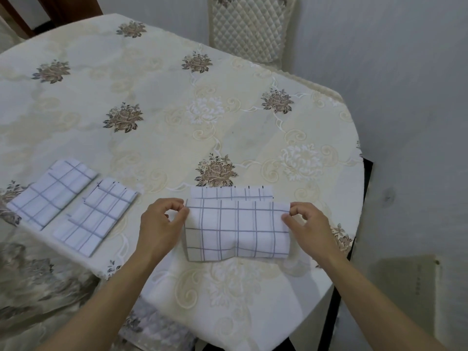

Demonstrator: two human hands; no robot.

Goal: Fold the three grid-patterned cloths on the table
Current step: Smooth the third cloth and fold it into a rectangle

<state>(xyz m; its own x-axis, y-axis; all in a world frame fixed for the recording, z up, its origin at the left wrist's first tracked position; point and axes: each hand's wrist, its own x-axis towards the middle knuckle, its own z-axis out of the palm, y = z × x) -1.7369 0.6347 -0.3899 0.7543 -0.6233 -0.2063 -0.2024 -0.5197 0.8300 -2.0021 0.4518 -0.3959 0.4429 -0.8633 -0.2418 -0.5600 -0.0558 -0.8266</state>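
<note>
A: Busy with which cloth?

B: With the third cloth (pixel 236 229), down on the near right part of the tabletop (pixel 157 138), close to its rounded edge. Lay half folded, with the near layer brought up over the far one. Only a narrow strip of the lower layer on show beyond the raised edge.

A: Gripped how?

B: Pinched at both ends of that upper edge. At the left corner by the left hand (pixel 162 224), fingers (pixel 181 215) curled and closed on the fabric against the thumb. At the right corner by the right hand (pixel 310 226), fingers (pixel 291 219) closed on it the same way. Puckered a little at the middle of the near fold.

A: Anything else of the job nearby?

B: Off to the left, well apart from both hands: the far-left cloth (pixel 50 190) and, just beside it on its right, the second cloth (pixel 95 216). Both already folded into long rectangles, flat on the tabletop, set at a slant. Touching or not, could not tell.

A: And round about?

B: Spread over everything, a cream tablecloth (pixel 76 110) with brown roses. Beyond the far edge, a chair (pixel 250 26) with a quilted back, against a pale wall (pixel 392 72).
</note>
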